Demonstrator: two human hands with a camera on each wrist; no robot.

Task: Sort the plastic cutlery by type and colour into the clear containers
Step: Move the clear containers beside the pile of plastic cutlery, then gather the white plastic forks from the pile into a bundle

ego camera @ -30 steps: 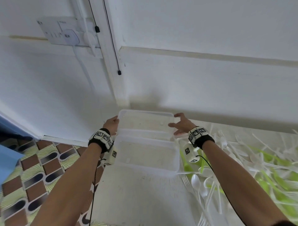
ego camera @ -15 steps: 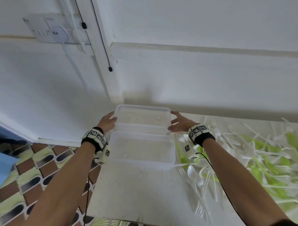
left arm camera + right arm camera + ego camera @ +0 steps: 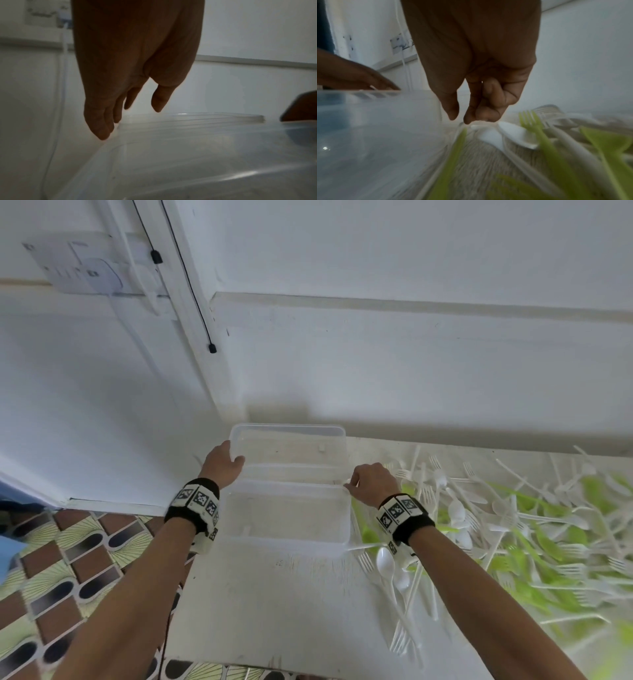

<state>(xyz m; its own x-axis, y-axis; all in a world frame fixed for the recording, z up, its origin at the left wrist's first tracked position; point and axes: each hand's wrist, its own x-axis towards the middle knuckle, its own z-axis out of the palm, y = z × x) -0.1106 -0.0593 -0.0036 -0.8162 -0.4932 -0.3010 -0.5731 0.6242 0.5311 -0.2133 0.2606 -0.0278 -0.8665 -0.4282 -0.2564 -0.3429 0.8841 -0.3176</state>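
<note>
Two clear containers stand one behind the other at the table's back left, and both look empty. My left hand (image 3: 224, 462) (image 3: 130, 121) touches the left rim of the far container (image 3: 287, 446) (image 3: 188, 117) with straight fingers, thumb over the rim. My right hand (image 3: 371, 481) (image 3: 459, 119) has curled fingers, their tips by the far right corner of the near container (image 3: 287, 518) (image 3: 376, 128). I see nothing between them. White and green plastic cutlery (image 3: 513, 525) lies heaped to the right, including a green fork (image 3: 530, 121) and a white spoon (image 3: 517, 134).
The white table (image 3: 274, 611) ends at the left above a patterned tiled floor (image 3: 68, 559). A white wall (image 3: 411, 371) rises right behind the containers. A socket panel (image 3: 85, 272) and a hanging black cable (image 3: 191, 296) are on it.
My right hand has drawn back from the far container's right side to the near container's corner, and its fingers have curled. My left hand stays on the far container's left rim.
</note>
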